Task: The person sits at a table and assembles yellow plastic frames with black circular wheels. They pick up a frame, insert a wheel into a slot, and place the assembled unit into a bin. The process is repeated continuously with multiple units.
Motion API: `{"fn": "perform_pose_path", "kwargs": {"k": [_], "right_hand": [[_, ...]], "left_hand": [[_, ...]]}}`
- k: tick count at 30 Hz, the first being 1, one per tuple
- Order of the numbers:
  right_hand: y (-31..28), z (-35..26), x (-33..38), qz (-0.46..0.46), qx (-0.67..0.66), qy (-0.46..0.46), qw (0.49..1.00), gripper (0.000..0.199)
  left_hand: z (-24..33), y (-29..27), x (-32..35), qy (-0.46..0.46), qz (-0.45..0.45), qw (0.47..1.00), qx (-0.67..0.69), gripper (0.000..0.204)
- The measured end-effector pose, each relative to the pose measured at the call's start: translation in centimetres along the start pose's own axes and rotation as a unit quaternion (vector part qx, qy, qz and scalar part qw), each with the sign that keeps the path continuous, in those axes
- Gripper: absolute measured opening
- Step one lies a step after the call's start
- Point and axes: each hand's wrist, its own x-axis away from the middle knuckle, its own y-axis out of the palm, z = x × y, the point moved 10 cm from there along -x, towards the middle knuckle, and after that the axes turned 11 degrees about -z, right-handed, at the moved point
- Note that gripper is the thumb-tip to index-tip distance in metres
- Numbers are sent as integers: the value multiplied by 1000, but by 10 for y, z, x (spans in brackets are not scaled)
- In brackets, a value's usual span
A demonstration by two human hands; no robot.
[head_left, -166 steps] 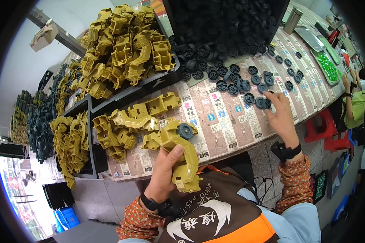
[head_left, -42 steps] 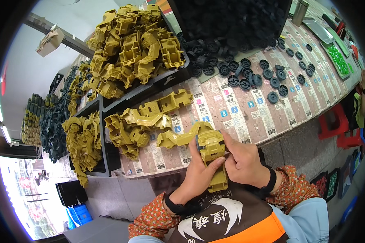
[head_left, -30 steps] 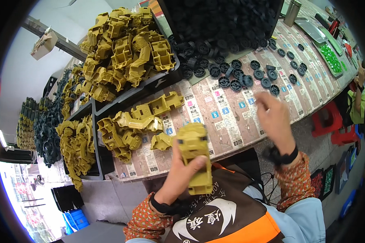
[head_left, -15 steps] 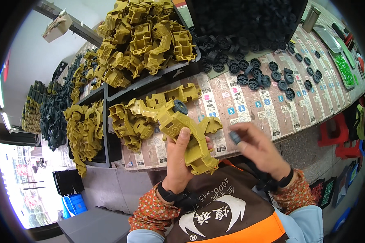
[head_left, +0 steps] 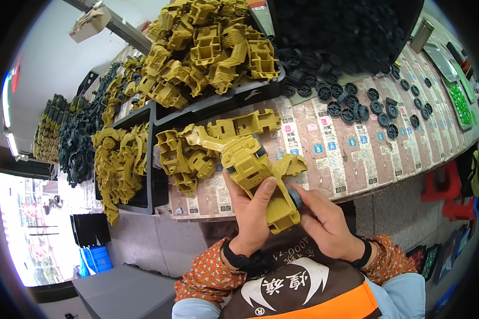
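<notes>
My left hand is closed around a mustard-yellow plastic toy truck body, its thumb lying across the top. At the right side of that body, my right hand pinches a dark toy wheel against the lower end. Another dark wheel shows near the upper end. Just beyond my hands lie several loose yellow truck bodies on the table. The fingers of my left hand beneath the body are hidden.
A black crate heaped with yellow bodies stands at the far left, a smaller bin beside it. Loose dark wheels are scattered on the paper-covered table below a large dark container. Red stools are at right.
My right hand has brought the wheel leftward and down to the truck body's side. The body has turned in my left hand. The whole scene has shifted slightly to the right.
</notes>
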Motion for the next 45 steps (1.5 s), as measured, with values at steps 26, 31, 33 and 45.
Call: {"fn": "perform_pose_path", "kwargs": {"k": [26, 31, 33, 45], "right_hand": [[-78, 26, 33, 184, -85, 69, 977, 30], [-90, 18, 45, 206, 12, 76, 976, 27], [-99, 24, 49, 203, 29, 64, 977, 26], [-178, 17, 50, 294, 260, 61, 918, 22]], "left_hand": [[254, -384, -254, 12, 250, 967, 44, 33], [238, -397, -271, 28, 292, 956, 14, 43], [259, -383, -255, 24, 261, 961, -92, 47], [34, 53, -43, 68, -348, 536, -766, 68]]}}
